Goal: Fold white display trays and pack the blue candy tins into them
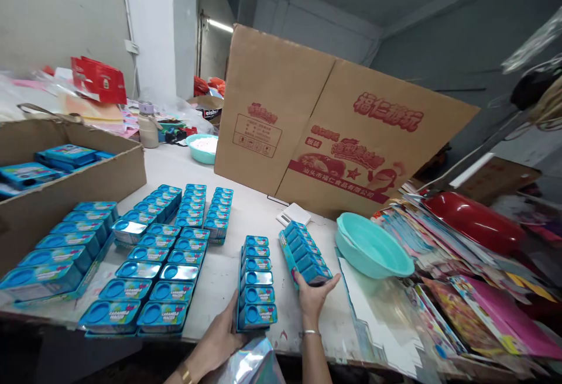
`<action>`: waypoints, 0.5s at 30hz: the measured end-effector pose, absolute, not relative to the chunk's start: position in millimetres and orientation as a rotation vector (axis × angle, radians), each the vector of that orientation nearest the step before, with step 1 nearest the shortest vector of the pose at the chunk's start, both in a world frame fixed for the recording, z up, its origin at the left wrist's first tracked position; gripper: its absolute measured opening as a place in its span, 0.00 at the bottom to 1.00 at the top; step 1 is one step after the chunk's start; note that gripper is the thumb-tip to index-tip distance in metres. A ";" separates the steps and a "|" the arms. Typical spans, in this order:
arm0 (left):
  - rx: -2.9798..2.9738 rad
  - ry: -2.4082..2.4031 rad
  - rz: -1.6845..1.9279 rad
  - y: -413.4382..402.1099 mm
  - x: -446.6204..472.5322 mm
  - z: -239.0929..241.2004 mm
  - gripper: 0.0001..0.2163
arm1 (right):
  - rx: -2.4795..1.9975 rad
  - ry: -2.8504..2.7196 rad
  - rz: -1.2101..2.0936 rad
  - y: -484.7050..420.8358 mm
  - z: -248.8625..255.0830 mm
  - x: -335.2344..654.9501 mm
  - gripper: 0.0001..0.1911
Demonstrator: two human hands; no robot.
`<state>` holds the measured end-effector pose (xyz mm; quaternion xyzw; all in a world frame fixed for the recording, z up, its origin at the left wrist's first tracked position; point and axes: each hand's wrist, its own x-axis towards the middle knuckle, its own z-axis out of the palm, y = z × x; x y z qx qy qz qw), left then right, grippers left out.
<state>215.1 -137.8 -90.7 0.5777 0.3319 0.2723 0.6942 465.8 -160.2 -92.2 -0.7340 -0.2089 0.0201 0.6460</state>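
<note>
My left hand [222,334] lies along the left side of a row of small blue tins [257,278] in a narrow tray, its fingers closed against the tray's near end. Their lids read "Caramelo Macizo". My right hand [312,299] grips the near end of a second tray of blue tins [302,249], which sits tilted on the table, thumb out to the right. Below my left wrist is a shiny silvery film or bag [252,363]. To the left stand several more rows of blue tins [169,273] in trays.
An open carton [132,167] with blue packs inside stands at the left. A large cardboard box [316,120] leans across the back, with a small white device [293,214] before it. Turquoise basins [373,246] and stacked printed sheets [474,319] occupy the right.
</note>
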 end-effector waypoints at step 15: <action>1.477 0.836 0.636 -145.3 213.9 -85.1 0.41 | -1.464 -0.511 0.107 -203.8 -4.0 353.2 0.64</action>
